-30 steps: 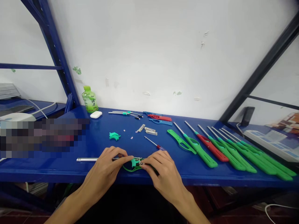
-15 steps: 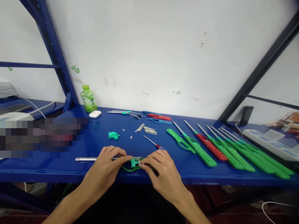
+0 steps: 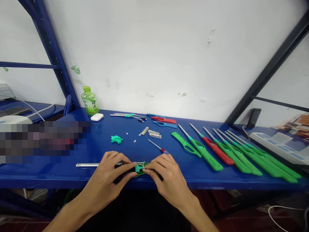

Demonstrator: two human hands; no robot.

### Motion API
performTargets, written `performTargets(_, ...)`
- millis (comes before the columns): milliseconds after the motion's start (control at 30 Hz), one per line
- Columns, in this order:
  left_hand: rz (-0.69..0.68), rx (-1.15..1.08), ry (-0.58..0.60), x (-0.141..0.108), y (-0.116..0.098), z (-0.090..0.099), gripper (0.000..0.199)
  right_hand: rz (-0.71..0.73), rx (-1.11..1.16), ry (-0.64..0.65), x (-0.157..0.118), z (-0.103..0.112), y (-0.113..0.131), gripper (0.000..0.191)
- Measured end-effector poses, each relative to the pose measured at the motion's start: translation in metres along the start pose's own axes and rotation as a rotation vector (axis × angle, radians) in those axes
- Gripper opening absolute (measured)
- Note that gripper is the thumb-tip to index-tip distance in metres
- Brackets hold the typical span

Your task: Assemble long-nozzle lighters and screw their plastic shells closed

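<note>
Blue table (image 3: 84, 148) against a scuffed white wall (image 3: 156, 58). Green lighter body (image 3: 139, 174) is at the front edge, between our hands, silver rod (image 3: 85, 165) pointing left. Change vs last frame: our left thumb has come round to the near side of the teal insert (image 3: 137, 168), covering part of the green loop. Left hand (image 3: 108, 169) now grips lighter body and insert between thumb and fingers; right hand (image 3: 167, 170) still pinches at the white wire (image 3: 142, 164) end. Writing: bottle (image 3: 90, 101) label reads 绿茶. Rod has dark marks near the tip, too small for us to read.
</note>
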State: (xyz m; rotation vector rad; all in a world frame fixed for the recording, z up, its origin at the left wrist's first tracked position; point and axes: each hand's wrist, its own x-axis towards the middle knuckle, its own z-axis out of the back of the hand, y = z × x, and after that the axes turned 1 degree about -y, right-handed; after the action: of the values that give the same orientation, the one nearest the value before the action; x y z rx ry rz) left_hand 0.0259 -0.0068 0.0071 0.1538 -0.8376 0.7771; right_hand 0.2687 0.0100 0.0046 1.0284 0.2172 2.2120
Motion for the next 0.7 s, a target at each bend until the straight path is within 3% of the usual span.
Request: performTargets(700, 0.045, 0.009, 0.033, -0.0015, -0.0041, -0.0027, 0.026, 0.017, 0.009, 0.014, -0.0004, 0.0006, -0.0022, 0.013)
